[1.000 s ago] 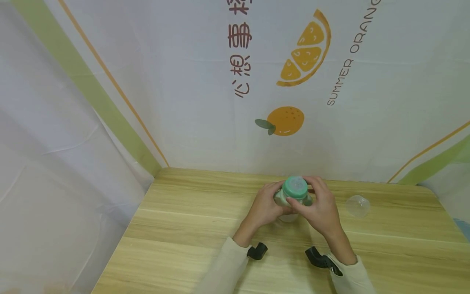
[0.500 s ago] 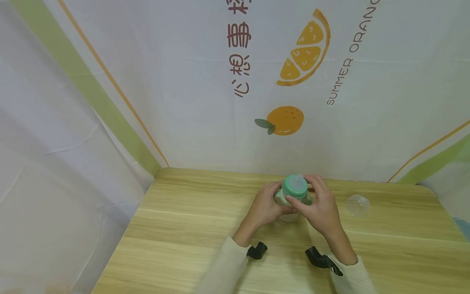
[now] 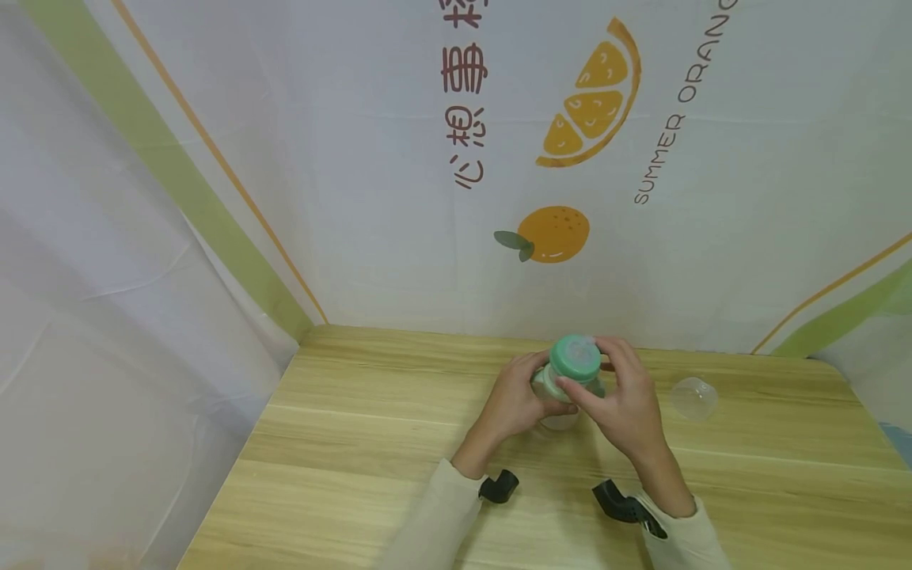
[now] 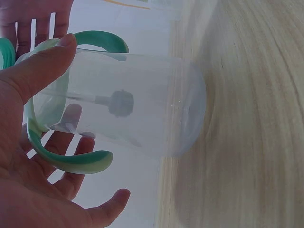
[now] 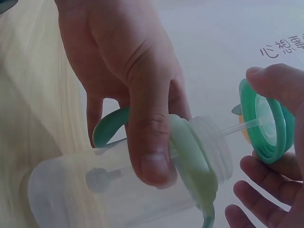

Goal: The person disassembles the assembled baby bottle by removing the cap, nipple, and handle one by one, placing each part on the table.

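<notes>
A clear baby bottle (image 4: 152, 104) with a green two-handled collar (image 5: 192, 159) stands upright on the table. My left hand (image 3: 518, 396) grips it around the collar, the thumb across the near side. In the right wrist view, the green screw cap (image 5: 267, 126) is apart from the threaded neck (image 5: 216, 145). A thin straw (image 5: 242, 126) runs from the cap's inside down into the bottle, ending in a grey weight (image 4: 121, 103). My right hand (image 3: 628, 404) pinches the cap by its rim between thumb and fingers.
A clear dome cover (image 3: 694, 398) lies on the wooden table (image 3: 342, 443) to the right of the hands. Behind the table hangs a white cloth (image 3: 385, 237) with orange prints. Black wrist mounts (image 3: 499, 486) stick out from both sleeves.
The green cap has risen and tilted slightly off the bottle with my right hand. My left hand and the bottle have stayed in place.
</notes>
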Available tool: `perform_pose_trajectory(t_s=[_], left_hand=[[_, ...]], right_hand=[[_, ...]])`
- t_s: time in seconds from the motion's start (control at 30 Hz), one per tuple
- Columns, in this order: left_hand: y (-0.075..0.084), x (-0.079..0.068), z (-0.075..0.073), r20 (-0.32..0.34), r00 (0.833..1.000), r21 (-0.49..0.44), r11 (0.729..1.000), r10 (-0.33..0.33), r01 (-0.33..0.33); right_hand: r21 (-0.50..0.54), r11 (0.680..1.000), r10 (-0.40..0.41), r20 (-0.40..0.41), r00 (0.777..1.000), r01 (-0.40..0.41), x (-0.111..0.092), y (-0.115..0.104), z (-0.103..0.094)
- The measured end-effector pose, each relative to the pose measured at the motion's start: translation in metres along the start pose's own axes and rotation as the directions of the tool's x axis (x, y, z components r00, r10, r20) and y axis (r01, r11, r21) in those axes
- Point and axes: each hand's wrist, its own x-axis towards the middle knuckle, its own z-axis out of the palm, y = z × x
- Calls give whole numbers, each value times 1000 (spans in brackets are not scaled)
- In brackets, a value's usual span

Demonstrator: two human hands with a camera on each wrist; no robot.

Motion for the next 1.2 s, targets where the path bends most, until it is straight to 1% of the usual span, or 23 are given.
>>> perform_pose_trajectory(t_s=[0.33, 0.53, 0.93, 1.2], left_hand=[[-1, 1, 0, 2, 1000, -23, 1000, 7, -7], [0, 1, -1, 10, 1000, -33, 999, -2, 2], [-1, 2, -1, 16, 1000, -19, 1000, 13, -13], [0, 1, -2, 14, 1000, -48, 999, 19, -19]], right_hand=[[28, 999, -17, -33, 999, 18, 0, -2, 0], [34, 999, -26, -46, 999, 28, 1, -3, -1], [62, 995, -69, -93, 993, 75, 2, -9, -4], [68, 994, -73, -114, 991, 81, 3, -12, -6]])
